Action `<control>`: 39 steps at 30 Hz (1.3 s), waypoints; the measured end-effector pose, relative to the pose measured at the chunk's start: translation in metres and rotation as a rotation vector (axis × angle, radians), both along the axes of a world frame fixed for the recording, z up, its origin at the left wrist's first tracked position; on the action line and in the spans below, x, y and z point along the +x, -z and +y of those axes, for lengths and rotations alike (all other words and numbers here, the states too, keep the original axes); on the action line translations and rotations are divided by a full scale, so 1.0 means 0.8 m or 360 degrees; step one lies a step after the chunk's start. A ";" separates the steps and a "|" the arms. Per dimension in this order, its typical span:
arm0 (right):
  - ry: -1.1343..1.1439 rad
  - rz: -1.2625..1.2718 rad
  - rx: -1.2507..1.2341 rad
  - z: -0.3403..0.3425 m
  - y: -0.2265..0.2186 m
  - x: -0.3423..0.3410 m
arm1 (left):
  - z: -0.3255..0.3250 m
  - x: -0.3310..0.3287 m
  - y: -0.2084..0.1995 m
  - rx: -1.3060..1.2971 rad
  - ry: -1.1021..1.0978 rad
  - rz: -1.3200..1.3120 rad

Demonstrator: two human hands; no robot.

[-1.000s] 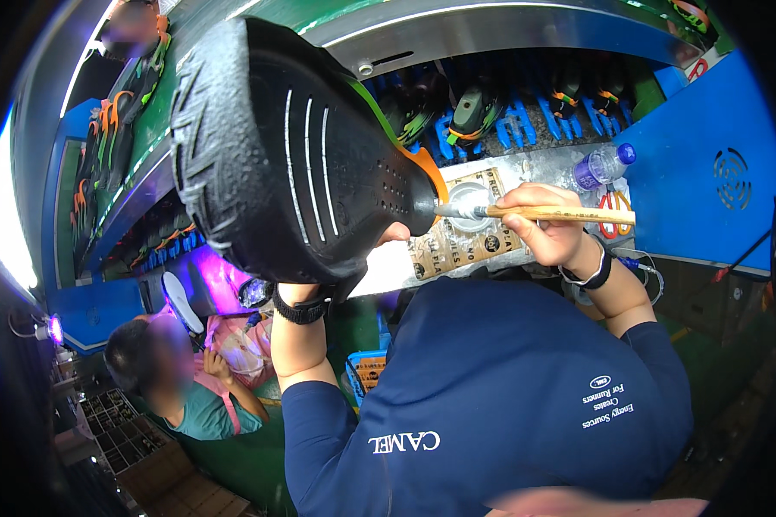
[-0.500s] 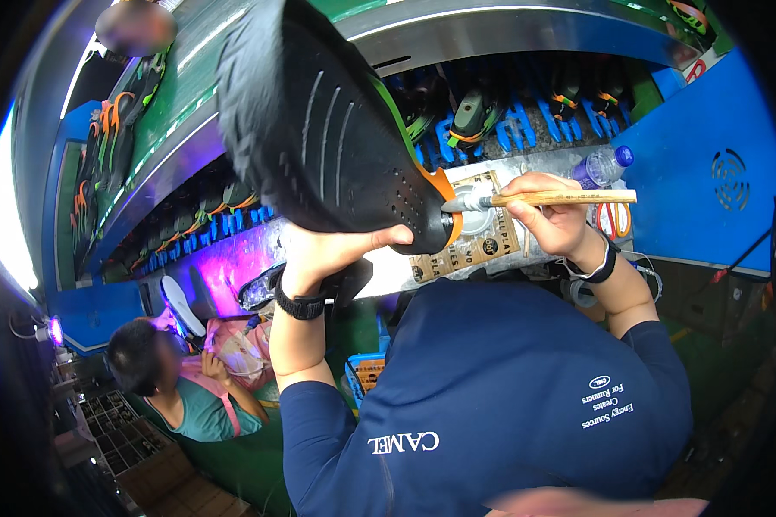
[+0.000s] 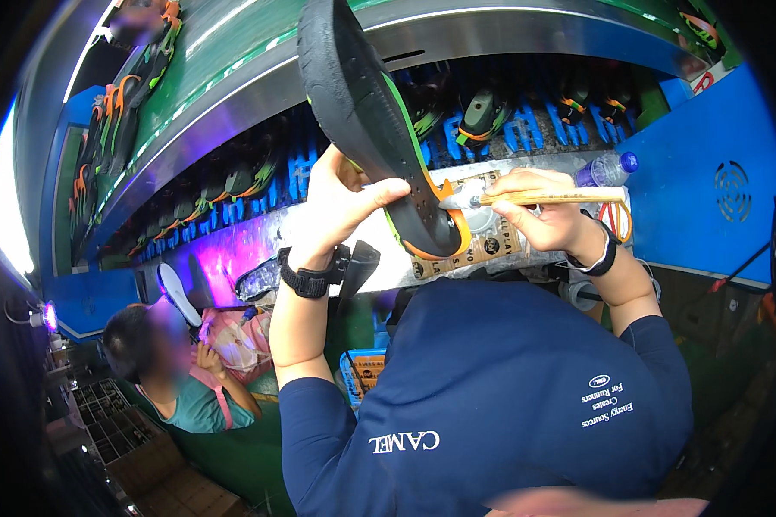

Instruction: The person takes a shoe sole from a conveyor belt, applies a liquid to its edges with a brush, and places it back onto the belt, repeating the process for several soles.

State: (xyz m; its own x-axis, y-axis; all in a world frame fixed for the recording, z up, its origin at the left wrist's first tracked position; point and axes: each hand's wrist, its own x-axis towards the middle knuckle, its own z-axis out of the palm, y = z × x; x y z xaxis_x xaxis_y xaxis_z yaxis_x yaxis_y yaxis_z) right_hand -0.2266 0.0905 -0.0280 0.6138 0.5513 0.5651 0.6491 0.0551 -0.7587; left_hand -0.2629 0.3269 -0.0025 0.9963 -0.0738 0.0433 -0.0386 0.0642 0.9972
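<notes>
My left hand (image 3: 341,202) grips a black shoe sole (image 3: 366,112) with green and orange edging, thumb on its inner face and fingers behind. The sole stands tilted, its orange-rimmed end low and toward the right. A brush (image 3: 552,197) with a wooden handle is pinched in my right hand (image 3: 539,211). Its pale bristle tip touches or nearly touches the orange rim. Behind the brush a round white dish (image 3: 483,221) sits on printed brown cardboard (image 3: 457,258), partly hidden by the sole and my hand.
A capped plastic bottle (image 3: 606,169) and orange-handled scissors (image 3: 616,222) lie at the right of the metal bench (image 3: 379,258). Beyond run blue racks (image 3: 526,129) holding several soles and a green conveyor (image 3: 224,52). A blue panel (image 3: 707,181) stands right. Another person (image 3: 190,379) sits at left, beside a white sole.
The sole has turned more edge-on and shifted right, showing more of its green and orange side. My left hand has rotated with it; the brush stays at the orange rim.
</notes>
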 end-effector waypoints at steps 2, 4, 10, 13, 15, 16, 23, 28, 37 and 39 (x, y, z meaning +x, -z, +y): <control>-0.0003 -0.0054 -0.0012 0.004 0.003 0.001 | 0.001 0.000 0.002 -0.0003 -0.0001 0.0026; 0.0044 -0.0053 -0.0045 0.007 0.003 0.004 | 0.001 -0.001 0.003 -0.0036 0.0021 0.0049; 0.0161 -0.0232 0.0026 0.017 -0.008 0.016 | -0.004 -0.006 0.007 -0.0062 0.0089 0.0184; 0.0202 -0.0091 0.0132 0.018 -0.013 0.021 | -0.008 -0.009 0.010 -0.0114 0.0123 0.0201; 0.0227 -0.0085 0.0132 0.019 -0.015 0.025 | -0.011 -0.011 0.012 -0.0124 0.0143 0.0175; 0.0256 -0.0082 0.0137 0.019 -0.016 0.027 | -0.011 -0.011 0.013 -0.0125 0.0141 0.0172; 0.0320 -0.0206 0.0202 0.024 -0.020 0.047 | -0.015 -0.015 0.014 -0.0084 0.0230 0.0294; 0.0333 -0.0325 0.0234 0.026 -0.025 0.058 | -0.021 -0.017 0.015 -0.0091 0.0272 0.0299; 0.0237 -0.0242 0.0049 -0.018 -0.023 0.019 | -0.040 -0.009 -0.004 -0.0059 0.0239 0.0372; 0.0251 0.0059 0.0044 -0.059 -0.026 0.000 | -0.055 -0.001 -0.018 -0.0024 0.0256 0.0308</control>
